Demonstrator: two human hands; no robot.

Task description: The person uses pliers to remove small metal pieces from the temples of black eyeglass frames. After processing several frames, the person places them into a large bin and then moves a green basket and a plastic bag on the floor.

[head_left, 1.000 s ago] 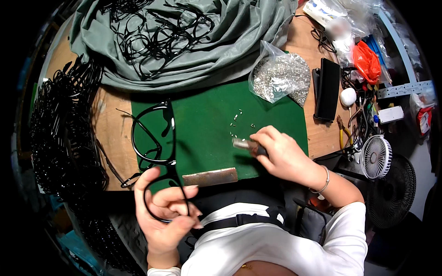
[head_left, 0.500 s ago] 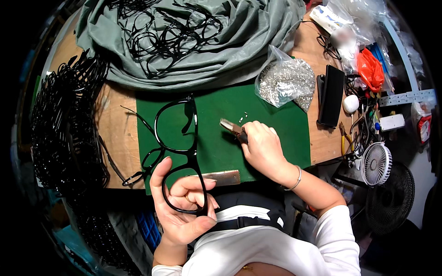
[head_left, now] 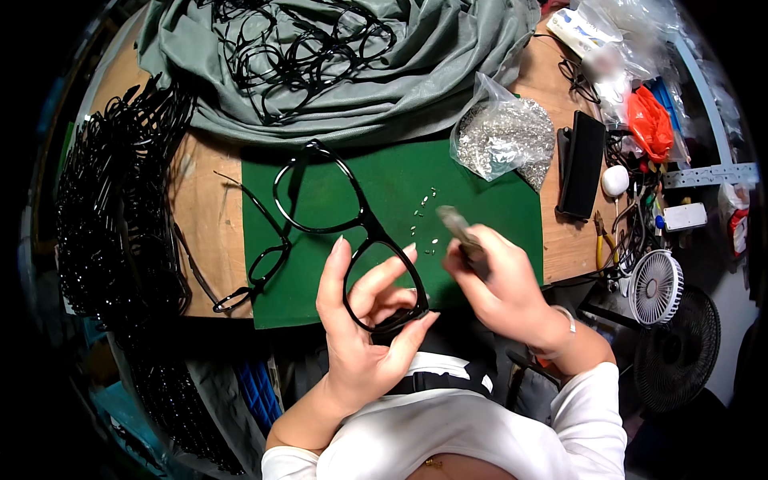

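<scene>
A black eyeglass frame (head_left: 371, 222) is in my left hand (head_left: 362, 360), its lower rim pinched between thumb and fingers. The frame is tilted above a green mat (head_left: 500, 210). To the right, my right hand (head_left: 512, 290) is closed around a short tool (head_left: 458, 226) with a flat metallic tip; motion blurs it and the hand hides its handle. Between the hands, several tiny metal pieces (head_left: 434, 241) lie scattered on the mat. Another pair of black glasses (head_left: 268, 265) rests left of my left hand, partly over the mat's edge.
A clear bag of small metal parts (head_left: 500, 140) sits at the mat's far right corner. Black frames are heaped on grey cloth (head_left: 448, 96) behind and piled (head_left: 112, 216) at left. A black phone-like case (head_left: 581, 166), pliers (head_left: 602, 238) and a white fan (head_left: 654, 288) stand right.
My left hand has moved right, and the eyeglass frame has tilted. My right hand has drawn back toward the right with the tool. More tiny pieces show on the mat.
</scene>
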